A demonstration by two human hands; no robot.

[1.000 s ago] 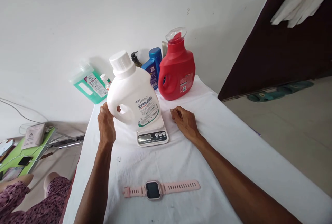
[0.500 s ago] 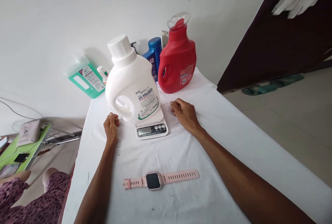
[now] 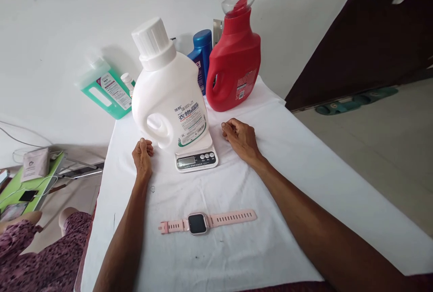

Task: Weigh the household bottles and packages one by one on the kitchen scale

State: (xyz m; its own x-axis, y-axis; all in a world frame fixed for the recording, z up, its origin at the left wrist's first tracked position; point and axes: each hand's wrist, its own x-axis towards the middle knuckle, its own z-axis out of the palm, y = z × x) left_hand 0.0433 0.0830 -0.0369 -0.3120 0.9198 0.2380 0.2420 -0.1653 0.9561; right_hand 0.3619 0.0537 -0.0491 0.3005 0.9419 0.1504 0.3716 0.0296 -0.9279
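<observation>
White detergent jug [image 3: 169, 98] parked upright on the little kitchen scale [image 3: 196, 159] at frame centre, label facing the camera and display left uncovered in front — looks set so the readout stays readable. Left hand [image 3: 142, 157] curled into a loose fist on the cloth just left of the scale, right hand [image 3: 241, 139] likewise curled just right of it, both gripping nothing and clear of the jug. White cloth [image 3: 304, 166] over a narrow table against a white wall, pink watch [image 3: 198, 223] flat lower centre, red jug [image 3: 234, 64], blue bottle [image 3: 202, 57] and green bottle [image 3: 104, 94] along the top, dark door upper right.
</observation>
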